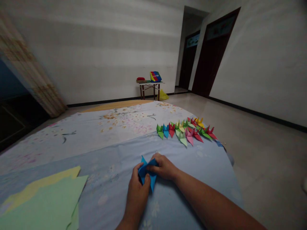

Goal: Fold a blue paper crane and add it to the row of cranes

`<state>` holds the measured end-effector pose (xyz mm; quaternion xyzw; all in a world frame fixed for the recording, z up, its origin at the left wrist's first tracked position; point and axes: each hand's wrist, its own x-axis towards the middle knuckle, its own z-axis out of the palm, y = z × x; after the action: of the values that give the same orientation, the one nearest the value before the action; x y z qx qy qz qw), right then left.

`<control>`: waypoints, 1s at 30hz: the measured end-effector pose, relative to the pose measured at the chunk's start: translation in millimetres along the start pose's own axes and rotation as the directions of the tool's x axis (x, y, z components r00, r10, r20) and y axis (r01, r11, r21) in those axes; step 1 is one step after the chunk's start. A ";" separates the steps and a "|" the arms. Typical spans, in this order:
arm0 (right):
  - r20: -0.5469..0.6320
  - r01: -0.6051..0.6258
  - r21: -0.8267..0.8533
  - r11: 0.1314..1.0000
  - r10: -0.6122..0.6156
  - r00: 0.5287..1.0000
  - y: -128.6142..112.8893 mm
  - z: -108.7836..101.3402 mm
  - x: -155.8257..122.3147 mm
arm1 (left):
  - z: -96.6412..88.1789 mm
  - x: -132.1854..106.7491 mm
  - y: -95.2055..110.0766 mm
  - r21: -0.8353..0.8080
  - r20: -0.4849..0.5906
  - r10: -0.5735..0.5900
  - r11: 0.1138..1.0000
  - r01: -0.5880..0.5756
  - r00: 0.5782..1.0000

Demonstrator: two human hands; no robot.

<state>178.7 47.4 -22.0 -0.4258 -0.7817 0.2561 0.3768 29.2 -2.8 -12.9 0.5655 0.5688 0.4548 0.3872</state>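
Observation:
A partly folded blue paper piece (145,172) lies on the light blue bedsheet (115,156). My left hand (137,191) pinches its left side, thumb pressed on the paper. My right hand (164,166) grips its upper right part with curled fingers. Both hands hold the same piece low over the sheet. Further back on the right lies a row of several finished folded paper figures (185,129) in green, blue, red, pink and yellow.
Flat sheets of green paper (45,204) and yellow paper (43,182) lie at the near left. The bed's right edge drops to a tiled floor (259,153). A small table (150,86) with colourful items stands by the far wall, doors to its right.

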 end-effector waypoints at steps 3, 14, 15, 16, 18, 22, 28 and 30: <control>0.005 0.014 0.036 0.999 -0.014 1.000 2.2 0.3 1.2 | 0.5 -0.3 1.5 0.028 -0.018 0.026 0.999 -0.026 0.999; 0.042 0.020 0.205 0.979 -0.029 0.999 10.2 4.9 6.6 | -0.2 0.4 2.0 -0.098 -0.073 0.002 0.995 -0.009 0.997; 0.039 0.014 0.230 0.973 -0.024 0.999 10.6 4.3 6.6 | -0.9 1.0 1.7 -0.109 -0.081 -0.011 0.994 0.002 0.997; 0.033 0.008 0.251 0.968 -0.017 0.999 10.8 3.6 6.6 | -1.7 1.6 1.4 -0.114 -0.092 -0.023 0.993 0.013 0.995; 0.023 0.010 0.283 0.959 -0.017 1.000 10.9 2.1 6.1 | -3.3 2.8 1.2 -0.118 -0.116 -0.039 0.993 0.025 0.992; 0.017 0.051 0.299 0.953 -0.058 0.998 9.6 0.4 5.1 | -5.2 3.0 3.9 -0.134 -0.126 -0.049 0.990 0.032 0.991; -0.015 0.025 0.236 0.971 -0.022 1.000 4.3 2.1 1.0 | -4.2 2.9 4.7 -0.144 -0.127 -0.069 0.988 0.050 0.989; -0.015 0.038 0.218 0.975 -0.036 0.999 2.9 0.8 -1.6 | -4.5 4.0 2.2 -0.145 -0.128 -0.072 0.988 0.053 0.989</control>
<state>180.0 47.4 -25.2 -0.3685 -0.7545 0.3310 0.4305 25.3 0.7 -9.1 0.4870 0.5773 0.5182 0.4013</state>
